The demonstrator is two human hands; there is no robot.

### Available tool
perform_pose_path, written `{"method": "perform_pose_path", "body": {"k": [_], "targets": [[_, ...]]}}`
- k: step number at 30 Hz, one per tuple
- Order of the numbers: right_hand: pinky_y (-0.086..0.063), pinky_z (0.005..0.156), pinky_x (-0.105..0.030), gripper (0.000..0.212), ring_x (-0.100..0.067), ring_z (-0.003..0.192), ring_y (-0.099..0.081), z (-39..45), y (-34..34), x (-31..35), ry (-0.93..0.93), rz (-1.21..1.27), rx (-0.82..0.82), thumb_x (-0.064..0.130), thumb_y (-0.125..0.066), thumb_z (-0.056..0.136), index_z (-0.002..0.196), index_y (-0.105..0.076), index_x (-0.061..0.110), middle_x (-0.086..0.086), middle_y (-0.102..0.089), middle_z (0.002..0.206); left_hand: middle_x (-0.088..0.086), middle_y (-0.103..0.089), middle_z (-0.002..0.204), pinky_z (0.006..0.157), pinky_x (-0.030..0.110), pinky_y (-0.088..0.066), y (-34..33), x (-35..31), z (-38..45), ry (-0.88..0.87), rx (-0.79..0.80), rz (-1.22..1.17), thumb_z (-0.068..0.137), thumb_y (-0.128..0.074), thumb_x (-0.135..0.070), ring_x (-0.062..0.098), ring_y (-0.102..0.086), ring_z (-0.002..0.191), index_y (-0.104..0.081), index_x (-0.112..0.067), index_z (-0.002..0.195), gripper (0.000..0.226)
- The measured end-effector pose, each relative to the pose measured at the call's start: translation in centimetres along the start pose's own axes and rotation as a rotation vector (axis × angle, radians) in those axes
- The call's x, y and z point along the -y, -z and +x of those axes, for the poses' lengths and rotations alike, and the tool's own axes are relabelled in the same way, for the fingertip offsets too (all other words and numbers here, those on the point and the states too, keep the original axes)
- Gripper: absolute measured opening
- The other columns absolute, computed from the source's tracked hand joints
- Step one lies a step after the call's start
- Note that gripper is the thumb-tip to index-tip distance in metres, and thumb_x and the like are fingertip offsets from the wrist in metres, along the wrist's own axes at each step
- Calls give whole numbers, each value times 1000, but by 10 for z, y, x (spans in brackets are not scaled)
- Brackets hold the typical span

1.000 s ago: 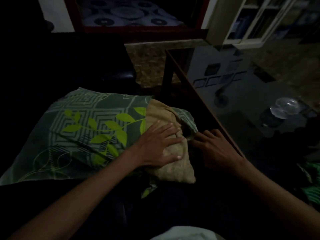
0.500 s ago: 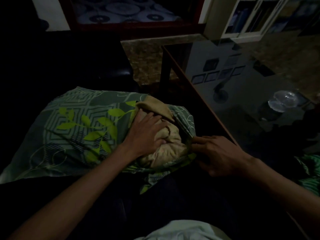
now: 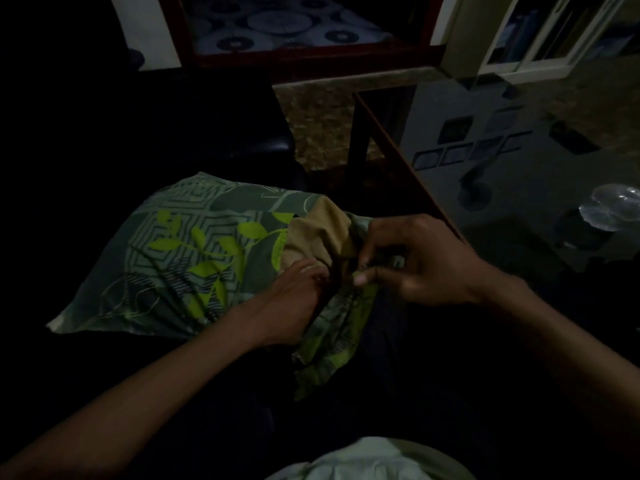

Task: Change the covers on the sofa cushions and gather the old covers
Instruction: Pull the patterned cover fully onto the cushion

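The tan cloth cushion (image 3: pixel 320 233) lies on my lap, most of it inside the green leaf-printed fabric cover (image 3: pixel 194 258), only its end bulging from the open mouth. A second ago my left hand (image 3: pixel 294 299) lay flat on it; now its fingers are buried in the opening, so I cannot tell what they grip. My right hand (image 3: pixel 412 261) has risen, pinching the cover's edge. The glass-topped table (image 3: pixel 519 188) stands just beside. I judge closing comes next.
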State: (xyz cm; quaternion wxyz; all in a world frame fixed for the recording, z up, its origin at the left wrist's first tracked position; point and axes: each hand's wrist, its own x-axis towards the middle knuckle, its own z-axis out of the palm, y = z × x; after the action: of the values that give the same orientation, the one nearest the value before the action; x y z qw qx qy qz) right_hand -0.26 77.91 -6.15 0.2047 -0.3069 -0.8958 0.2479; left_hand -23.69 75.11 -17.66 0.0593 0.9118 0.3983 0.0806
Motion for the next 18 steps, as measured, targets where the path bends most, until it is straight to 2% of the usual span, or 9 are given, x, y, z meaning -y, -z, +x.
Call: {"method": "perform_pose_path", "body": {"k": [2, 4, 6, 8, 10, 13, 16, 17, 18], "targets": [[-53, 68, -40, 17, -4, 84, -66, 17, -14, -3, 18, 85, -113, 45, -78, 81, 83, -72, 29, 17, -66, 87, 10, -57, 135, 106, 29, -34, 24, 4, -13, 121, 68, -179, 69, -87, -31, 21, -49, 125, -50, -6, 138, 82], [-52, 66, -43, 18, -9, 81, -65, 38, -23, -6, 34, 117, -226, 42, -78, 84, 85, -71, 25, 12, -66, 87, -7, -56, 140, 105, 31, -44, 46, 16, -23, 251, 128, -461, 86, -73, -32, 13, -53, 125, -52, -20, 141, 59], [-51, 66, -46, 21, -10, 80, -64, 60, -23, -6, 46, 114, -313, 44, -76, 86, 86, -70, 24, 10, -65, 89, -16, -69, 113, 90, 26, -53, 60, 27, -34, 339, 25, -633, 94, -63, -10, -1, -63, 103, -70, -15, 115, 23], [-51, 65, -45, 21, -6, 78, -60, 83, -20, -3, 61, 87, -347, 47, -74, 86, 86, -68, 28, 13, -62, 88, -13, -67, 80, 67, 21, -47, 65, 26, -43, 457, -10, -704, 98, -50, 3, -1, -60, 69, -68, -6, 86, 24], [-50, 62, -44, 20, -6, 76, -57, 105, -22, 2, 61, 24, -363, 50, -71, 86, 86, -68, 30, 14, -58, 88, -5, -54, 60, 58, 32, -38, 61, 22, -49, 598, -22, -792, 94, -50, -7, 7, -46, 50, -53, -5, 62, 32], [-48, 62, -38, 17, -7, 81, -57, 121, -41, 1, 16, -49, -353, 46, -72, 88, 88, -68, 29, 10, -58, 94, -9, -57, 61, 67, 36, -44, 53, 24, -61, 702, -57, -1023, 76, -52, -25, 6, -53, 59, -56, -12, 54, 26], [-46, 63, -33, 19, -7, 82, -55, 110, -65, -16, -69, -41, -252, 43, -75, 88, 92, -69, 26, 11, -55, 96, 3, -72, 98, 97, 28, -47, 48, 13, -68, 764, -17, -1106, 89, -56, -39, 20, -65, 106, -74, -11, 86, 33], [-49, 66, -37, 18, -7, 82, -56, 103, -72, -23, -84, -13, -230, 41, -75, 88, 92, -69, 24, 12, -54, 97, 0, -73, 99, 96, 20, -47, 49, 6, -68, 803, -27, -1151, 95, -57, -40, 17, -65, 110, -72, -9, 89, 34], [-52, 68, -42, 17, -8, 81, -57, 96, -77, -28, -88, 23, -229, 38, -76, 89, 93, -68, 24, 12, -52, 99, 0, -76, 97, 94, 22, -50, 47, 2, -67, 814, -48, -1170, 96, -58, -43, 16, -68, 106, -71, -5, 89, 40]]}}
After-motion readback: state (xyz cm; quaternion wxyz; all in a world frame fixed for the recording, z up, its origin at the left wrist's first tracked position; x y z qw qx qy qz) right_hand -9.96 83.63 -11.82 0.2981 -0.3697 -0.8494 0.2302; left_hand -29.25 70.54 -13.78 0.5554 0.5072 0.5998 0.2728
